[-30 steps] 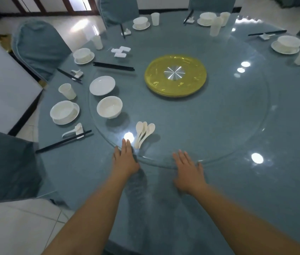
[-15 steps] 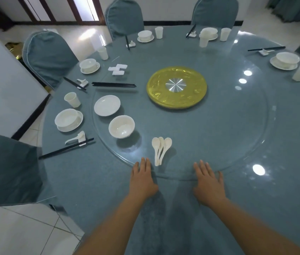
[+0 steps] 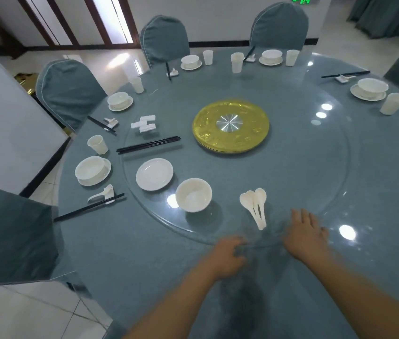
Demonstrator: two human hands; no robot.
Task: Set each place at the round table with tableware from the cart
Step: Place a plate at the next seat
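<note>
The round table (image 3: 125, 253) carries a glass turntable (image 3: 315, 167) with a yellow hub (image 3: 230, 126). On the glass lie a white plate (image 3: 154, 173), a white bowl (image 3: 193, 194), three white spoons (image 3: 254, 206), black chopsticks (image 3: 148, 145) and white chopstick rests (image 3: 144, 123). My left hand (image 3: 227, 255) is blurred, its fingers curled on the near rim of the glass. My right hand (image 3: 306, 233) lies flat on the rim, just right of the spoons.
Set places ring the table: bowl on saucer (image 3: 92, 170) with cup (image 3: 97, 144) at the left, others at the back (image 3: 190, 61) and right (image 3: 369, 88). Covered chairs (image 3: 68, 91) stand around. A white panel (image 3: 2, 123) is at the left.
The turntable has turned, carrying the spoons, bowl and plate rightward past my hands. My left fingers went from flat to curled. The view has tilted up.
</note>
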